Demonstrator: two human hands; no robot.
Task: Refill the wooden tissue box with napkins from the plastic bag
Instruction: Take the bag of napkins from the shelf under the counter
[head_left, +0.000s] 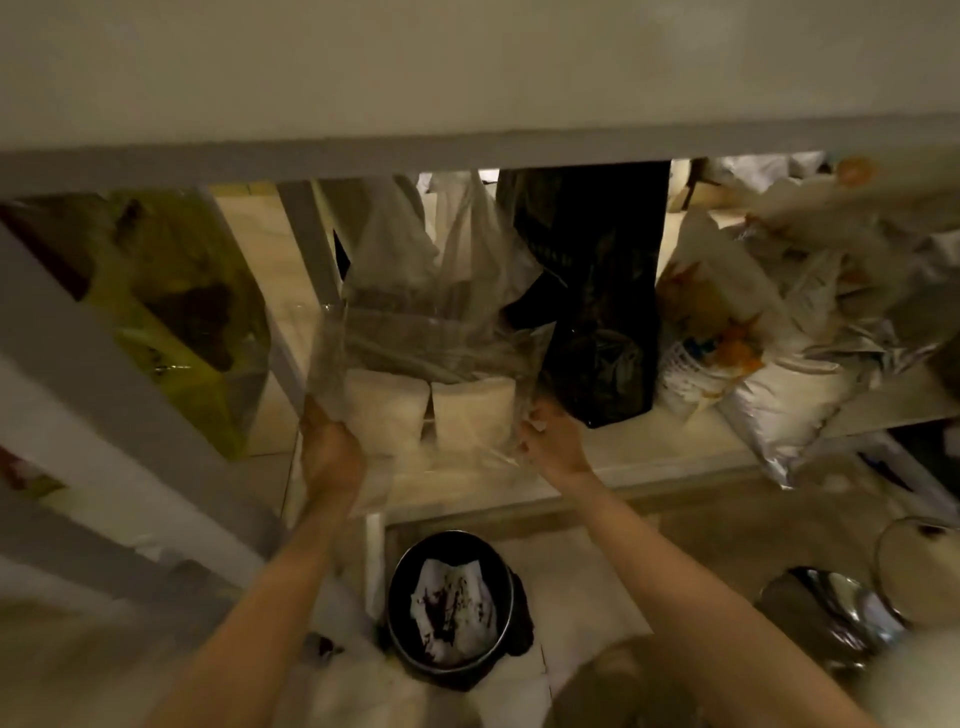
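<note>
A clear plastic bag (431, 343) stands on a shelf (649, 447) under a counter, in dim light. Two white stacks of napkins (387, 410) show through it, side by side in its lower part. My left hand (330, 447) grips the bag's left side. My right hand (553, 441) holds its right side, fingers pinched on the plastic. Both arms reach up and forward from the bottom of the head view. The wooden tissue box is not in view.
A black bag (597, 312) hangs right of the clear one, with printed white sacks (753, 353) beyond it. A yellow-green bag (182, 322) sits at left behind grey frame bars (104, 374). Below are a black bin (449, 603) with crumpled paper and shiny metal bowls (836, 613).
</note>
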